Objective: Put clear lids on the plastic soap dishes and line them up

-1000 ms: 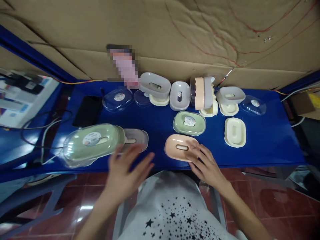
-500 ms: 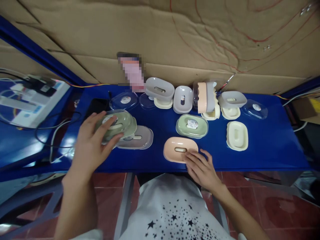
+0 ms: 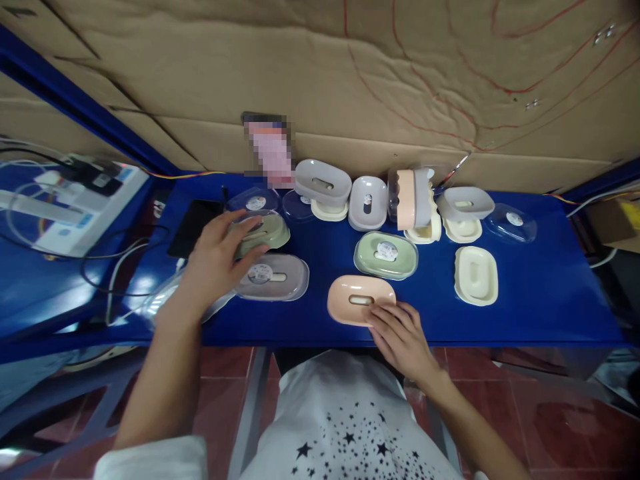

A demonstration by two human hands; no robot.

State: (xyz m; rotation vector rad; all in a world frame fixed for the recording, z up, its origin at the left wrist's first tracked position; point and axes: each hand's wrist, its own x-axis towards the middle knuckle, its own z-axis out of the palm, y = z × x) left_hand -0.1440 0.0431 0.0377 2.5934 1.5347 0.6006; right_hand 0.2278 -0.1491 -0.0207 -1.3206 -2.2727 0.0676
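My left hand [image 3: 216, 252] grips a green soap box with a clear lid [image 3: 265, 231], held over the left part of the blue table [image 3: 540, 293]. Just in front of it lies a grey soap box under a clear lid [image 3: 278, 277]. My right hand [image 3: 400, 333] rests with fingers spread on the near right edge of a peach soap dish [image 3: 358, 298] at the table's front edge.
Another lidded green soap box [image 3: 386, 254] and a cream tray [image 3: 476, 274] lie mid-table. Grey, peach and cream soap dish parts [image 3: 367, 201] and clear lids [image 3: 509, 222] line the cardboard wall. A black phone [image 3: 193, 223] and cables [image 3: 107, 267] lie at the left.
My left hand reached left, took hold of the green soap box and carried it toward the back of the table. My right hand stayed on the peach dish.
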